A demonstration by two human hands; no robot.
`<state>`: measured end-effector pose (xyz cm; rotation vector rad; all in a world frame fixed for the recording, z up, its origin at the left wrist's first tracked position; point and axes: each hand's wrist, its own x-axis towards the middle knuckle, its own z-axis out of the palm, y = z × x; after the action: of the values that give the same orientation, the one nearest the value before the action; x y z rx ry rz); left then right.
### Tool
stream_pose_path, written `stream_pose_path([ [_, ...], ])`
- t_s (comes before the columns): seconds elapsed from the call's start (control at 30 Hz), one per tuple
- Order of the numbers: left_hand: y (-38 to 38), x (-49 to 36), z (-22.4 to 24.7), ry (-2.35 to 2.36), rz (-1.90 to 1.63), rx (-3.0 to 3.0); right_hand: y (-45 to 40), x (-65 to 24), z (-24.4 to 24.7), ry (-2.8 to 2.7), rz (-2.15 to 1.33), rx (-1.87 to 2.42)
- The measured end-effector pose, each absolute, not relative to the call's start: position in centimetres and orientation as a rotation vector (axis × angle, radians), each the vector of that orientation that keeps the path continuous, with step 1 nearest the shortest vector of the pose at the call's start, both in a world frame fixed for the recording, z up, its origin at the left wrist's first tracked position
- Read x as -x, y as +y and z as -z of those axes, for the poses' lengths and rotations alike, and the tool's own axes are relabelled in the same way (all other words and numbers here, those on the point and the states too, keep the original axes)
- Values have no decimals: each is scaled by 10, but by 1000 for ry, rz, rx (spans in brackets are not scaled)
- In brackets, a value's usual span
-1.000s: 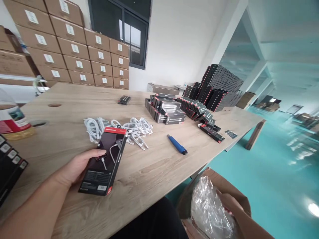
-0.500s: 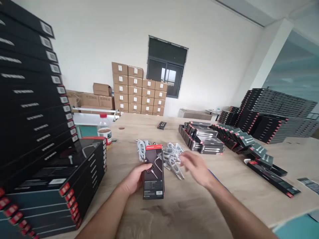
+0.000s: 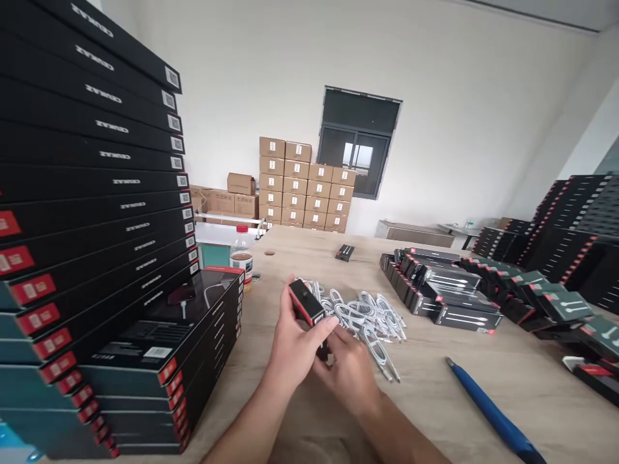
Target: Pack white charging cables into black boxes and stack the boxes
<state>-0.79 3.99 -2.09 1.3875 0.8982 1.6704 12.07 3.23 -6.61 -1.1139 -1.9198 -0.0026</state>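
My left hand [image 3: 294, 345] grips a black cable box [image 3: 306, 301] with red edging, its thumb across the near end. Tilted up off the table, the box turns a narrow black face upward. Closed at the near end of the same box is my right hand [image 3: 351, 370], its fingertips partly hidden behind the left thumb and the box. Just beyond and to the right of both hands lies a loose heap of white charging cables [image 3: 367, 312].
Tall stacks of black boxes [image 3: 97, 161] rise at the left, near a bottle with a red cap [image 3: 242, 254]. A blue pen-like tool [image 3: 488, 399] lies at the right. Packed cable boxes [image 3: 435, 277] and a single small box [image 3: 345, 252] sit farther back.
The box has turned from its printed broad face to a narrow side. My right hand has moved left from beside the cables to the box. The view has swung left.
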Motion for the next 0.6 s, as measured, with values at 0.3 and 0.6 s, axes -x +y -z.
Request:
stream_pose_path([
  [0.3,38,21,17,1303,-1606,-2273,32,-152,57,-1516,-940,835],
  [0.6,39,12,30,1347,-1135,-2669,28,-160,39,-1695,-1045,783],
])
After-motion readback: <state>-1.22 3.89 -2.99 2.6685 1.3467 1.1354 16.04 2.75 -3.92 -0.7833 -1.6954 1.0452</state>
